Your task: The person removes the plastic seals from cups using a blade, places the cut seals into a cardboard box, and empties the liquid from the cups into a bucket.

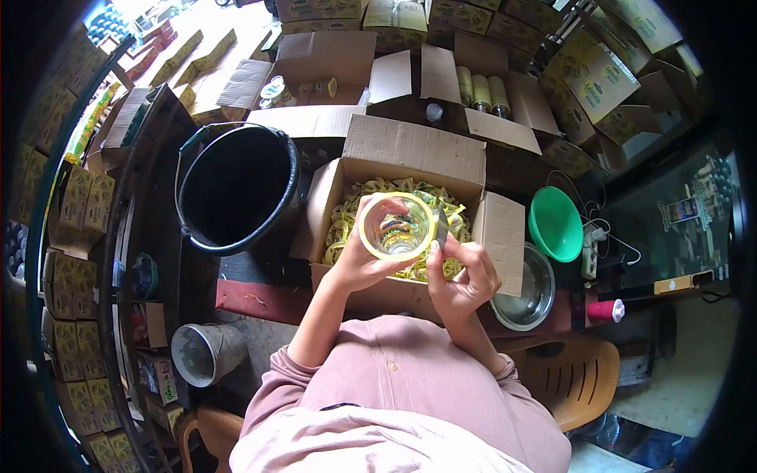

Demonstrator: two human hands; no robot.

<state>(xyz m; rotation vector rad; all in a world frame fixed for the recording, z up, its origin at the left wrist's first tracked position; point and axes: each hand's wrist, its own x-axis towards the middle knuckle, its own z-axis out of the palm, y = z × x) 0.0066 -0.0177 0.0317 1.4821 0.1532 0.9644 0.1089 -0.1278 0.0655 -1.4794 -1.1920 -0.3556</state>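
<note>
My left hand is wrapped round a clear plastic cup with a yellow rim. The cup's open mouth faces up toward me. Right beside the rim, my right hand pinches a small dark flat piece, whose kind I cannot make out. Both hands are above an open cardboard box. Many small yellow-and-clear wrapped packets fill that box, partly hidden by my hands and the cup.
A black bucket stands left of the box. To the right are a green bowl, a metal bowl and a pink thread spool. Behind are open cartons, one holding yellow-lidded jars. A grey bucket stands lower left.
</note>
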